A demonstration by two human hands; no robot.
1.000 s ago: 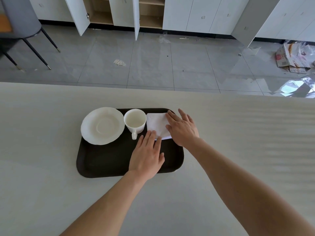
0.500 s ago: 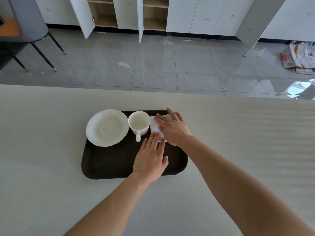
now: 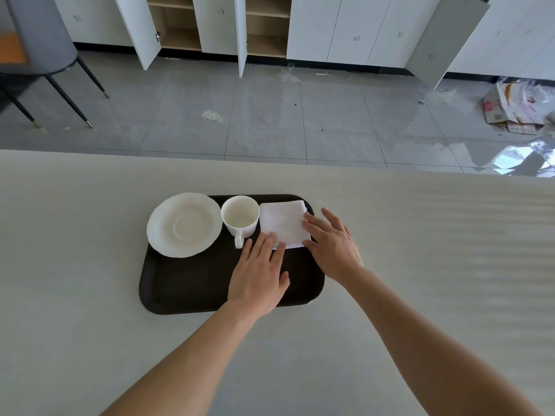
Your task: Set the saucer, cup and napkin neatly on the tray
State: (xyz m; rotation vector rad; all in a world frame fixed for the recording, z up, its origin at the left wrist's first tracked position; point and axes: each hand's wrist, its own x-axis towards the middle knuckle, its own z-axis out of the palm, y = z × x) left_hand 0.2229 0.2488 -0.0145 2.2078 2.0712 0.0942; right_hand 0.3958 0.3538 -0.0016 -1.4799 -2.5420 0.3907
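A dark brown tray [image 3: 195,283] lies on the pale table. A white saucer [image 3: 183,224] rests on its far left corner, overhanging the rim. An empty white cup [image 3: 240,216] stands upright beside it, handle toward me. A folded white napkin [image 3: 282,222] lies flat in the tray's far right corner. My left hand [image 3: 259,274] is flat on the tray, fingertips on the napkin's near edge. My right hand [image 3: 333,244] lies flat with its fingertips on the napkin's right edge. Neither hand grips anything.
The table [image 3: 420,265] stretches wide on both sides of the tray, its far edge just beyond. Past it are a grey tiled floor, white cabinets [image 3: 345,28] with open doors, a chair [image 3: 39,49] at the far left and cardboard litter [image 3: 516,109] at the right.
My right hand has slid back to the right off the napkin's middle, uncovering most of it. My left hand stays at the napkin's near edge. The camera view has shifted slightly.
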